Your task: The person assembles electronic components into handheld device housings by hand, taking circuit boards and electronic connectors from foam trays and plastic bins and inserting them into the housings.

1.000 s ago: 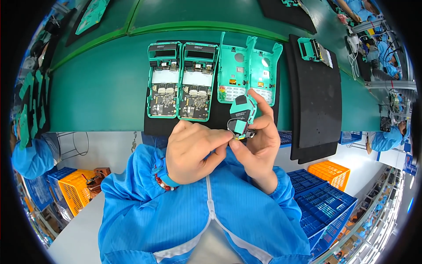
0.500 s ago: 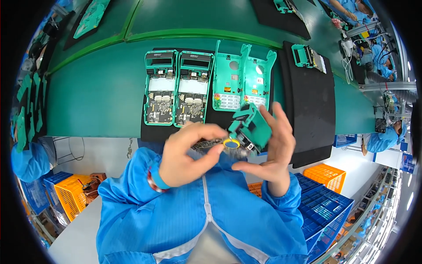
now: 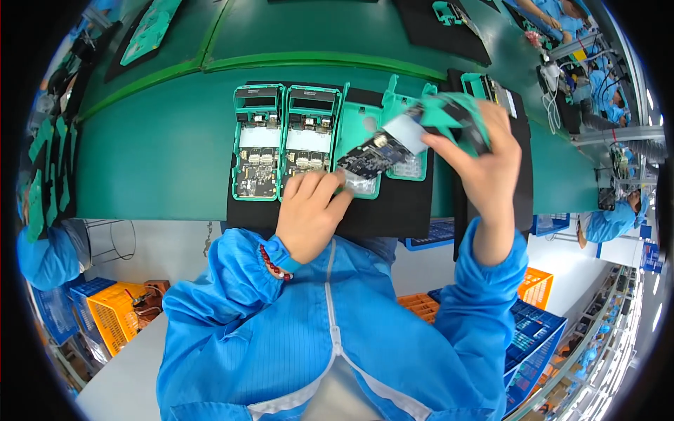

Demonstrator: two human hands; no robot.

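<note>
My right hand is closed on the green frame at the upper end of a circuit board assembly. Its dark board, with a white panel, hangs tilted over two open green handheld-device shells. At the board's lower left end my left hand has its fingers bent, gripping near the corner; exact contact is partly hidden. Left of the shells lie two similar devices with boards and white panels fitted.
A black mat lies beneath the devices on the green table. Another green frame with a board lies on black foam at right. Blue crates and orange crates stand below. Co-workers are farther off.
The assembly has moved from before my chest up over the shells, swinging lengthwise. My right hand has gone from open beside it to gripping its green frame; my left has moved slightly forward.
</note>
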